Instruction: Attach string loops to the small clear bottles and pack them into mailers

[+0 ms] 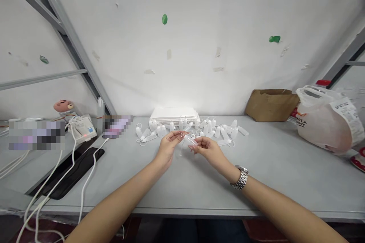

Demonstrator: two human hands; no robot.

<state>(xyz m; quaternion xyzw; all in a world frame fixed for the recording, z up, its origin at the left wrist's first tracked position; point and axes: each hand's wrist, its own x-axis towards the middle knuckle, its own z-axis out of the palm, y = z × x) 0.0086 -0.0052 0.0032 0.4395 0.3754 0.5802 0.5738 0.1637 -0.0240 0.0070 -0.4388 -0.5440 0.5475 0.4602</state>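
Observation:
My right hand (pixel 209 148) grips a small translucent squeeze bottle (pixel 191 140) between thumb and fingers, above the grey table. At the bottle's upper left end, the fingertips of my left hand (pixel 170 143) are closed in a pinch; whether they hold its nozzle or its cap is too small to tell. A thin clear strip dangles below the fingers. Just beyond both hands lie many similar white squeeze bottles (pixel 225 133), several upright and others on their sides, with looped cap straps.
Behind the bottles lies a stack of white boards or boxes (pixel 173 114). A brown paper bag (pixel 270 104) and a white plastic bag (pixel 325 121) stand at right. On the left are a power strip (pixel 82 128), white cables and a black phone-like slab (pixel 76 174).

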